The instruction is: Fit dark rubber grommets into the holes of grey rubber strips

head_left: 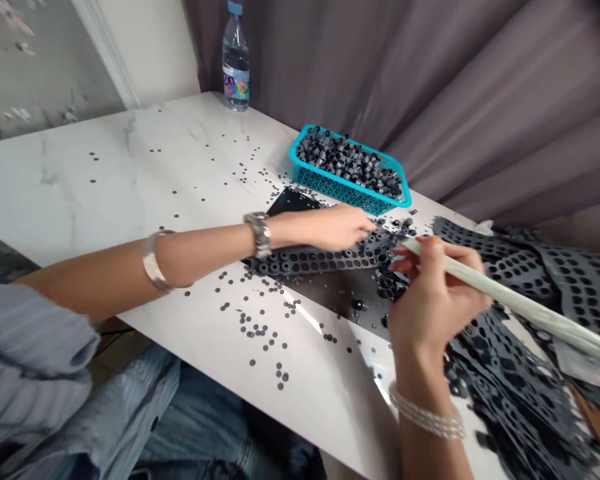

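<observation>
My left hand (333, 227) lies on a black rubber strip full of round holes (320, 260), fingers curled down and pressing its far end near the basket. My right hand (433, 300) is closed around a long pale stick (530, 310) that runs off to the right; its tip points at the strip beside my left fingers. Small black rubber rings (393, 283) are heaped between the two hands on a dark mat (330, 287).
A turquoise basket (347, 190) full of black rings stands behind my left hand. Punched black rubber sheets (520, 373) pile up at the right. Tiny black discs (260, 330) are scattered over the white marble table (130, 173). A water bottle (236, 57) stands at the far edge by a grey curtain.
</observation>
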`<action>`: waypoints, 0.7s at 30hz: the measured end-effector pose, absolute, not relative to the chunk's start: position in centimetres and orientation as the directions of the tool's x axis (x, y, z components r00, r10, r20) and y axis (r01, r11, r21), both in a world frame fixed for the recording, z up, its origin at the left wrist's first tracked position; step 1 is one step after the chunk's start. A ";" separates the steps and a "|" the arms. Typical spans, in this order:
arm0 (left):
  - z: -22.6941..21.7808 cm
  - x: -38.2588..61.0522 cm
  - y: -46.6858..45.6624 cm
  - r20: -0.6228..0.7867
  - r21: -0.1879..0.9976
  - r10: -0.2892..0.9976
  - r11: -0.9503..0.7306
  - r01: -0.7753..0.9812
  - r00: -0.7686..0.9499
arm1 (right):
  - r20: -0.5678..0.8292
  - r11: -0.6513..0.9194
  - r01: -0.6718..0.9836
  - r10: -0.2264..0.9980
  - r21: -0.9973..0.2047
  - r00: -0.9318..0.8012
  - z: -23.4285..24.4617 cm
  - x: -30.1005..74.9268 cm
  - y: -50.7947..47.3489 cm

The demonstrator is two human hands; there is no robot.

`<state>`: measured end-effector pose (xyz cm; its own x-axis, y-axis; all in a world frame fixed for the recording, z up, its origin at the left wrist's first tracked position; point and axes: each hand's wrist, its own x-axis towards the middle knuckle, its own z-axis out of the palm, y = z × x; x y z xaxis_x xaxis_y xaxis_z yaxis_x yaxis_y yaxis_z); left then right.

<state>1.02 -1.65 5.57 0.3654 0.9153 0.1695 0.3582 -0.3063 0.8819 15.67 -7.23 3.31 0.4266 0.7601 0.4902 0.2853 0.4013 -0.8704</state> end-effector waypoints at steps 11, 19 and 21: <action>3.0 -7.6 -8.3 0.038 0.446 0.870 -0.456 0.770 0.492 | 0.093 0.210 0.437 0.957 -0.875 -0.274 0.4 11.8 -8.3; 1.5 -6.2 -9.2 0.102 0.259 0.891 -0.454 0.853 0.443 | 0.178 0.316 0.498 0.936 -0.807 -0.305 0.1 11.5 -8.4; 1.3 -5.8 -9.3 0.101 0.253 0.894 -0.446 0.858 0.436 | 0.211 0.362 0.525 0.922 -0.770 -0.325 0.1 11.3 -8.5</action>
<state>-5.80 -9.28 1.34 0.4355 0.8945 0.1010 0.8582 -0.4465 0.2534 11.34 -8.48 0.14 -0.3252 0.9218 0.2109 0.5254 0.3616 -0.7702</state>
